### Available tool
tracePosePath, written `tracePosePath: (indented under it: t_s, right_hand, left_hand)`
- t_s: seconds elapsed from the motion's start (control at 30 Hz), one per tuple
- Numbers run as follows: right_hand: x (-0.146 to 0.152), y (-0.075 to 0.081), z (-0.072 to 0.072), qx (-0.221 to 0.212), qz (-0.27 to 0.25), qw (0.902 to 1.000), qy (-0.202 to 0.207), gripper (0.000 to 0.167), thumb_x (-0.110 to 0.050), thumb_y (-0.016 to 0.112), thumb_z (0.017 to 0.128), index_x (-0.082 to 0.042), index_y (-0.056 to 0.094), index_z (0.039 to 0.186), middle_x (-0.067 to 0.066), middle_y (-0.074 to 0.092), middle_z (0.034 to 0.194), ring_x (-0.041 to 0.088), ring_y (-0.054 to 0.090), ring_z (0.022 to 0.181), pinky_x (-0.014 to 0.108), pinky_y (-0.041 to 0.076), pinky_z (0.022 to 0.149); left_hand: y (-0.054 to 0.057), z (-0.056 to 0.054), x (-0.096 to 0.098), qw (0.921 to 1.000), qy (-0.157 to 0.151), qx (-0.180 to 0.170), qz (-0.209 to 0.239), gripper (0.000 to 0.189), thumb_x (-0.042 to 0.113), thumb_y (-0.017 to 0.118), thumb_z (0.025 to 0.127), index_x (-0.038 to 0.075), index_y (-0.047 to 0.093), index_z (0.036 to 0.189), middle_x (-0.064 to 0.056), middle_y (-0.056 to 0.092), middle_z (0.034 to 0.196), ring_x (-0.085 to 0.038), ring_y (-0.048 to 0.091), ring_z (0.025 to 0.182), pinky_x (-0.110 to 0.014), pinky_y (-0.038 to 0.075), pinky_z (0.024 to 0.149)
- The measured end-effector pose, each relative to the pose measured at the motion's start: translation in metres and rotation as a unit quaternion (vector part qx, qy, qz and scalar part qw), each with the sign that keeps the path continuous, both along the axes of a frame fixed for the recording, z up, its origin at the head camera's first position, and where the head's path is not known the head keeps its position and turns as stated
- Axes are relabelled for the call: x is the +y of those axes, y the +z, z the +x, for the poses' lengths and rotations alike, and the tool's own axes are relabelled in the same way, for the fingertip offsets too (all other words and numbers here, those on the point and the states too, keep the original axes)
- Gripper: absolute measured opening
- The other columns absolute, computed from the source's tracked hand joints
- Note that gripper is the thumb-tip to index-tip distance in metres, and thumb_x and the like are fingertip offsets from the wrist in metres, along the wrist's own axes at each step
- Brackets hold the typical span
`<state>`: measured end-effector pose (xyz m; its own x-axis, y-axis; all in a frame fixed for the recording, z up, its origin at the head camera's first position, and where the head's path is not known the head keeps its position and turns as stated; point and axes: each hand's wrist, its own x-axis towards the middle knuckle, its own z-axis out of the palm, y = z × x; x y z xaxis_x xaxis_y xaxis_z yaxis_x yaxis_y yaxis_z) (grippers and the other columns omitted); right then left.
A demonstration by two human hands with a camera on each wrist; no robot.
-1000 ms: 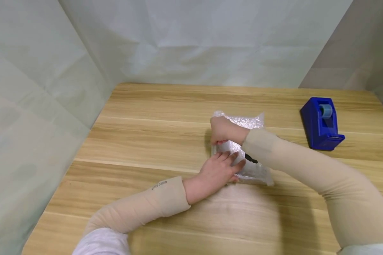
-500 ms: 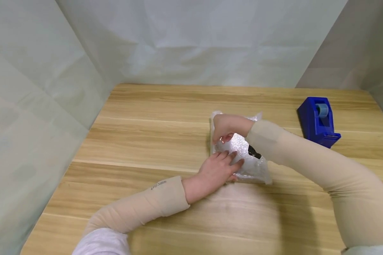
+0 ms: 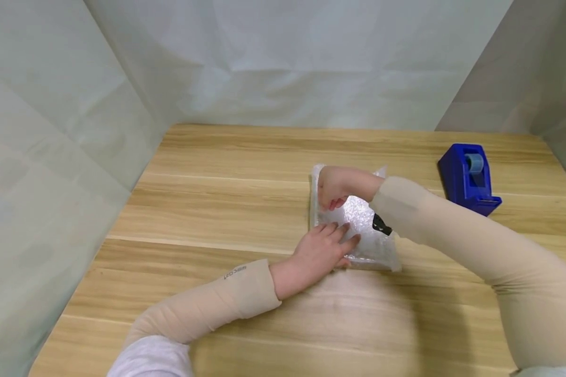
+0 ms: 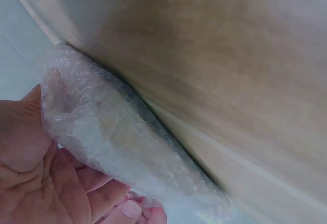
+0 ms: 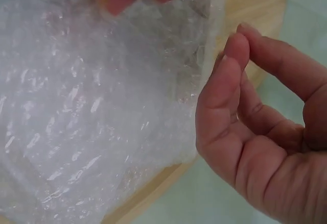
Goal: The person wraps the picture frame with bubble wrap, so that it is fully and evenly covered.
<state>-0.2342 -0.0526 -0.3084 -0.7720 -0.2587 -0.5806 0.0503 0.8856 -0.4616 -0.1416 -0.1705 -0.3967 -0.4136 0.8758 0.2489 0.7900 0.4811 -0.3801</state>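
Observation:
A flat package in clear bubble wrap (image 3: 372, 251) lies on the table and fills much of the right wrist view. My left hand (image 3: 318, 254) rests on its near left part with fingers spread; in the left wrist view the same hand (image 4: 41, 178) is beside the wrap (image 4: 117, 127). Over the far left part of the package is my right hand (image 3: 337, 186), fingers curled. In the right wrist view, this right hand (image 5: 260, 117) has thumb and fingertips together close to the wrap's edge, with nothing showing between them.
A blue tape dispenser (image 3: 469, 180) with a roll of clear tape (image 3: 474, 163) stands at the right on the wooden table (image 3: 217, 209). Pale sheets (image 3: 287, 63) hang behind and to the left. A small black object (image 3: 382, 225) shows under the right cuff.
My right hand has moved from the package's left edge a little to the right over it. My left hand stays in place on the wrap.

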Motion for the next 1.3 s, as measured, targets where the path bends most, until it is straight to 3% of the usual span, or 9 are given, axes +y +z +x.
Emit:
tracePosePath:
  t_s: [0.23,0.47,0.7,0.9,1.07,1.3]
  right_hand:
    - [0.003,0.0,-0.001,0.009,-0.008,0.9999,-0.011,0.015,0.005,0.063,0.073,-0.004,0.06,0.062,0.0,0.053,0.051,0.006,0.048,0.046,0.015,0.044,0.046]
    - [0.007,-0.001,0.0,-0.003,-0.015,0.9994,-0.032,0.008,0.003,0.058,0.077,-0.003,0.061,0.072,0.0,0.051,0.054,0.006,0.047,0.047,0.016,0.043,0.046]
    - [0.016,-0.005,0.004,0.003,-0.057,0.9965,-0.062,0.004,0.001,0.062,0.08,0.001,0.062,0.076,0.0,0.053,0.055,0.006,0.05,0.05,0.016,0.045,0.047]
    - [0.024,-0.013,0.011,0.029,-0.066,0.9956,-0.059,0.005,0.0,0.064,0.082,0.001,0.063,0.078,-0.002,0.054,0.056,0.006,0.051,0.051,0.016,0.045,0.048]
    - [0.028,-0.02,0.018,0.09,-0.052,0.994,-0.036,0.006,-0.005,0.067,0.079,-0.001,0.065,0.074,-0.003,0.053,0.054,0.006,0.047,0.05,0.016,0.041,0.049]
    - [0.028,-0.032,0.023,0.14,-0.034,0.9894,-0.021,0.006,-0.008,0.066,0.076,-0.004,0.07,0.076,0.0,0.062,0.069,0.011,0.051,0.066,0.021,0.04,0.06]
  left_hand:
    - [0.001,-0.003,0.001,1.0,-0.001,-0.002,-0.003,0.048,0.056,0.054,0.086,0.029,0.058,0.125,0.003,0.06,0.125,-0.014,0.058,0.108,-0.027,0.047,0.092]
    - [0.001,-0.003,0.001,1.0,-0.003,-0.009,0.002,0.048,0.056,0.054,0.085,0.029,0.058,0.125,0.003,0.06,0.124,-0.017,0.056,0.11,-0.029,0.046,0.095]
    - [0.002,-0.002,0.0,0.9998,0.007,-0.017,-0.011,0.049,0.055,0.052,0.087,0.029,0.056,0.127,0.001,0.058,0.125,-0.021,0.056,0.113,-0.03,0.045,0.098]
    - [0.004,-0.001,-0.002,0.9995,0.006,-0.026,-0.017,0.049,0.055,0.054,0.087,0.028,0.055,0.129,0.0,0.058,0.125,-0.021,0.057,0.112,-0.029,0.046,0.097]
    - [0.004,0.0,-0.004,0.9993,0.007,-0.03,-0.019,0.05,0.055,0.054,0.087,0.028,0.056,0.129,0.0,0.058,0.126,-0.022,0.058,0.112,-0.029,0.048,0.096]
    - [0.004,0.002,-0.008,0.9993,0.009,-0.028,-0.022,0.051,0.056,0.053,0.087,0.028,0.056,0.13,0.001,0.057,0.126,-0.019,0.056,0.114,-0.027,0.049,0.093]
